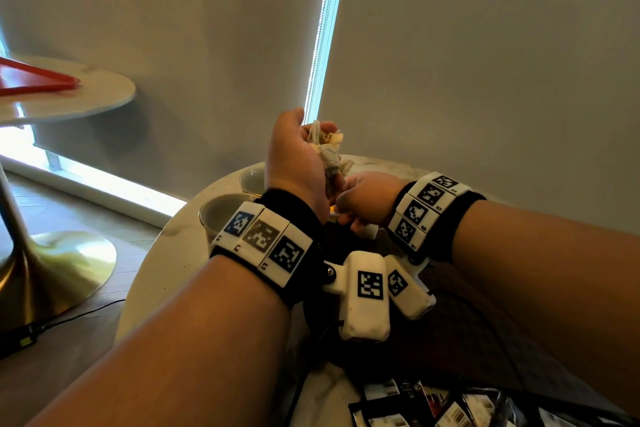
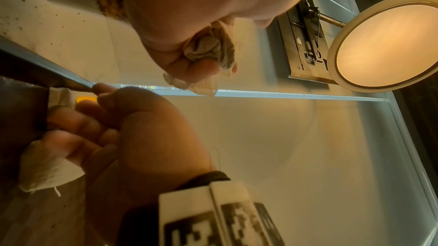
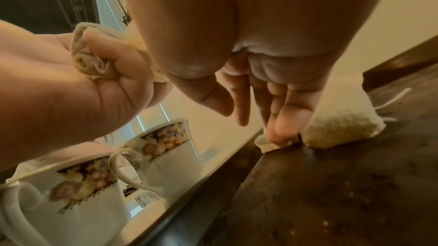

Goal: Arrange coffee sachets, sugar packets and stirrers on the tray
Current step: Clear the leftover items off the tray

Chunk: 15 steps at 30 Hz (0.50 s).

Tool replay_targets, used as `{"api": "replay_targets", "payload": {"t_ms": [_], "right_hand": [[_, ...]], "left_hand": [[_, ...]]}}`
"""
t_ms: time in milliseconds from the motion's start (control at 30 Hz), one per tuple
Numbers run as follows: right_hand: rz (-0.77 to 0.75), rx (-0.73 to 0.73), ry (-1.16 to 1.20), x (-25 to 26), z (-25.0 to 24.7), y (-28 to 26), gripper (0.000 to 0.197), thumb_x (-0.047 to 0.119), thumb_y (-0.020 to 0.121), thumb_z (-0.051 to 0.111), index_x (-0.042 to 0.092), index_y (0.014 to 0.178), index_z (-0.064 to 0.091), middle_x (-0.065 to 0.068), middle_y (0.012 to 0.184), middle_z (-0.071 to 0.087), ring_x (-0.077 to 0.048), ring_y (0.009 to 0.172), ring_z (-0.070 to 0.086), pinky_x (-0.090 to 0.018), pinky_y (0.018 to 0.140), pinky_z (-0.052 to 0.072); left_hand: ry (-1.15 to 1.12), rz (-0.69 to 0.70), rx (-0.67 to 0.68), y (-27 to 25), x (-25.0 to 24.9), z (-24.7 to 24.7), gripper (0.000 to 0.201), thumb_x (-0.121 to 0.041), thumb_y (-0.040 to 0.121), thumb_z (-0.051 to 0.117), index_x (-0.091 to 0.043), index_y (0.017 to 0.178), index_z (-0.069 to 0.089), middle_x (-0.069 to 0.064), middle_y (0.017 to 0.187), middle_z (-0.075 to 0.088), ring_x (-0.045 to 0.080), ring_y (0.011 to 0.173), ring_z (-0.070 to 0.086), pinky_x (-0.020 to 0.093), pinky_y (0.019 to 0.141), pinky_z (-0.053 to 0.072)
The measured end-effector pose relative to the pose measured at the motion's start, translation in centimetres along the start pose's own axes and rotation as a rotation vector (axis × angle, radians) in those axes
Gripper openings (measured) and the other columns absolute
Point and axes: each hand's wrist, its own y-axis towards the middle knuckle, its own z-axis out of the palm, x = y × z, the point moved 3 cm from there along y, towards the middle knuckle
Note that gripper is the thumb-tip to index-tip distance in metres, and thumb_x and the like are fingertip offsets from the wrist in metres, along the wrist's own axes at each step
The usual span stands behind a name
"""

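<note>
My left hand point(image 1: 294, 156) is raised above the table and grips a crumpled bunch of beige sachets point(image 1: 327, 149), also seen in the fist in the right wrist view point(image 3: 94, 59). My right hand point(image 1: 367, 199) is lower, over the dark wooden tray point(image 3: 343, 193). Its straight fingertips point(image 3: 277, 134) press a small white sachet point(image 3: 265, 146) at the tray's far edge, with the thumb held apart. A second white sachet point(image 3: 343, 124) with a string lies on the tray just beside those fingers. No stirrers are in view.
Two floral cups point(image 3: 78, 184) point(image 3: 170, 141) stand on the round marble table point(image 1: 166, 253) left of the tray. Several black coffee sachets point(image 1: 433, 406) lie at the near edge. A second round table point(image 1: 69, 94) with a red item stands far left.
</note>
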Motion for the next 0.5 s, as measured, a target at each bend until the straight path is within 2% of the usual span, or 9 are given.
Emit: {"api": "replay_targets", "payload": {"t_ms": [67,100,167,233,333,433,500], "right_hand": [[-0.006,-0.017,0.121,0.2,-0.8,-0.5,0.017,0.007,0.098,0.056,0.014,0.084,0.061,-0.008,0.077,0.064,-0.012,0.055,0.062,-0.023,0.049,0.053],[-0.024,-0.053,0.151,0.2,-1.3,-0.7,0.012,0.007,0.098,0.057,0.012,0.089,0.064,-0.009,0.082,0.066,-0.012,0.060,0.063,-0.022,0.048,0.052],[-0.105,-0.170,0.191,0.0,-2.4,-1.1,0.006,0.012,0.096,0.060,0.014,0.097,0.065,-0.010,0.093,0.068,-0.015,0.070,0.064,-0.025,0.053,0.051],[-0.169,-0.241,0.334,-0.3,-3.3,-1.4,0.003,0.018,0.096,0.061,0.019,0.098,0.063,-0.006,0.093,0.067,-0.015,0.071,0.062,-0.028,0.055,0.048],[-0.185,-0.235,0.595,-0.6,-4.2,-1.8,0.017,0.022,0.098,0.057,0.011,0.109,0.063,-0.007,0.093,0.061,-0.014,0.065,0.058,-0.028,0.054,0.043],[-0.190,-0.234,0.615,-1.0,-4.3,-2.7,0.019,0.018,0.096,0.061,0.008,0.112,0.063,-0.006,0.085,0.063,-0.014,0.063,0.058,-0.028,0.054,0.045],[-0.195,-0.232,0.562,-1.2,-4.0,-3.3,0.023,0.014,0.092,0.068,0.008,0.113,0.063,-0.007,0.086,0.066,-0.015,0.065,0.060,-0.029,0.055,0.048]], "left_hand": [[0.007,-0.019,0.003,0.2,0.1,-0.1,0.046,-0.048,0.098,0.041,-0.014,0.095,0.071,0.007,0.087,0.061,0.027,0.083,0.055,0.031,0.062,0.045],[0.020,-0.040,0.013,0.1,0.1,0.0,0.046,-0.047,0.099,0.040,-0.013,0.097,0.071,0.007,0.089,0.061,0.027,0.083,0.055,0.030,0.059,0.045],[0.033,-0.096,0.055,-0.1,0.2,0.1,0.052,-0.048,0.100,0.037,-0.010,0.105,0.072,0.010,0.095,0.063,0.027,0.084,0.056,0.028,0.057,0.046],[0.061,-0.148,0.092,0.0,0.6,0.2,0.060,-0.052,0.100,0.035,-0.008,0.117,0.072,0.012,0.099,0.068,0.028,0.087,0.060,0.029,0.061,0.047],[0.123,-0.243,0.134,0.2,1.2,0.2,0.060,-0.054,0.096,0.037,-0.012,0.122,0.070,0.015,0.112,0.073,0.031,0.096,0.065,0.033,0.063,0.051],[0.163,-0.280,0.169,-0.2,1.5,0.5,0.052,-0.045,0.099,0.035,-0.013,0.120,0.069,0.013,0.102,0.071,0.026,0.085,0.064,0.027,0.054,0.050],[0.189,-0.278,0.179,-0.5,1.4,0.7,0.046,-0.043,0.100,0.035,-0.016,0.115,0.070,0.010,0.097,0.070,0.025,0.083,0.064,0.026,0.051,0.048]]}}
